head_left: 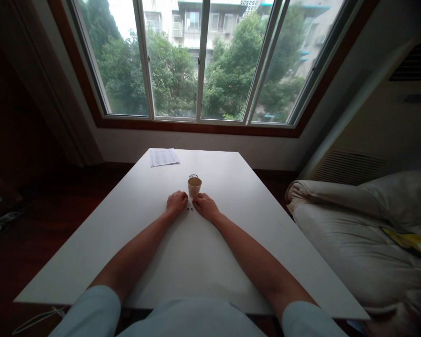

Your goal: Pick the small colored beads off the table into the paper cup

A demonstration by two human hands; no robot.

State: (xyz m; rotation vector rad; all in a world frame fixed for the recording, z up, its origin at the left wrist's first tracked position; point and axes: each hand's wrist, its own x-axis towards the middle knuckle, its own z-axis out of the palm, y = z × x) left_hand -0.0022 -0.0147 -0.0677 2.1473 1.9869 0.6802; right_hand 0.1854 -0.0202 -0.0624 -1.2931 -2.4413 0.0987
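Note:
A tan paper cup point(195, 188) stands upright on the white table point(231, 267), its open top toward me. My left hand point(177, 202) rests on the tabletop just left of the cup's base, its fingers curled closed. On the other side, my right hand point(205, 206) lies close to the foot of the cup, also with its fingers drawn together. Whether either hand pinches something small is too fine to see. A few tiny dark pieces point(190, 209) lie on the table between the two hands. Directly behind the cup sits a small dark looped thing point(193, 176), partly hidden.
Printed paper sheets point(164, 157) lie at the table's far left corner. A pale padded sofa point(340, 234) stands along the right side. Beyond the table is a wide window point(199, 120), with a curtain point(56, 89) to its left. A white cable point(38, 320) hangs at the lower left.

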